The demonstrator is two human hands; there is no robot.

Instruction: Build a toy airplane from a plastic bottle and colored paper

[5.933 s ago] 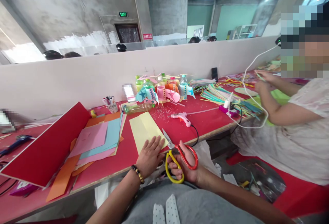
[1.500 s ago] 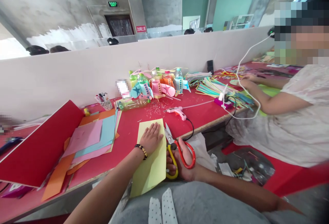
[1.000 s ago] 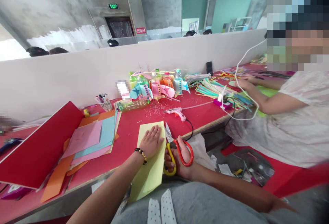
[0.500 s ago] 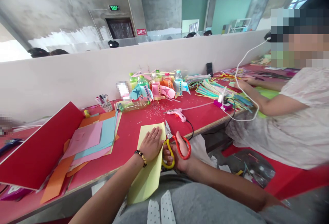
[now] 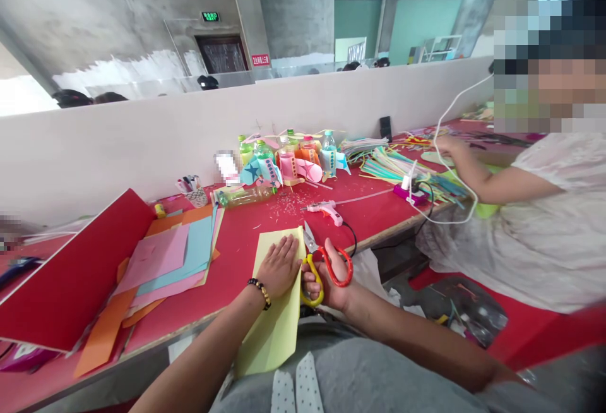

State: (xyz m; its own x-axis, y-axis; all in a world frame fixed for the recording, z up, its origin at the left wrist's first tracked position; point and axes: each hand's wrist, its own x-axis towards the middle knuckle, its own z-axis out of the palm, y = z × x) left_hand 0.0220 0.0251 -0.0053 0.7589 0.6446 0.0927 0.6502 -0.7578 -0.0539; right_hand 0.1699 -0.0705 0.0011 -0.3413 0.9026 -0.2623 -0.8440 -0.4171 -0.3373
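Note:
A folded sheet of yellow paper (image 5: 277, 334) lies over the table's front edge and hangs down towards my lap. My left hand (image 5: 278, 266) presses flat on it, fingers stretched out, a beaded bracelet at the wrist. In my right hand (image 5: 337, 287) is a pair of scissors (image 5: 310, 241) with one red and one yellow handle. Thumb and fingers sit in the handle loops. The blades point up and away from me, beside the paper's right edge and slightly apart. Just beyond them lies a pink glue gun (image 5: 327, 211).
Coloured paper sheets (image 5: 158, 255) and a red board (image 5: 76, 274) lie left. Decorated plastic bottles (image 5: 288, 163), a lying bottle (image 5: 246, 196) and a pen cup (image 5: 195, 195) stand along the partition. Pipe cleaners (image 5: 388, 163) and a power strip (image 5: 409, 194) are right, beside a seated co-worker (image 5: 521, 211).
My right hand and the scissors have shifted very slightly right. My left hand and the yellow paper stay in place. The co-worker's arm has moved a little.

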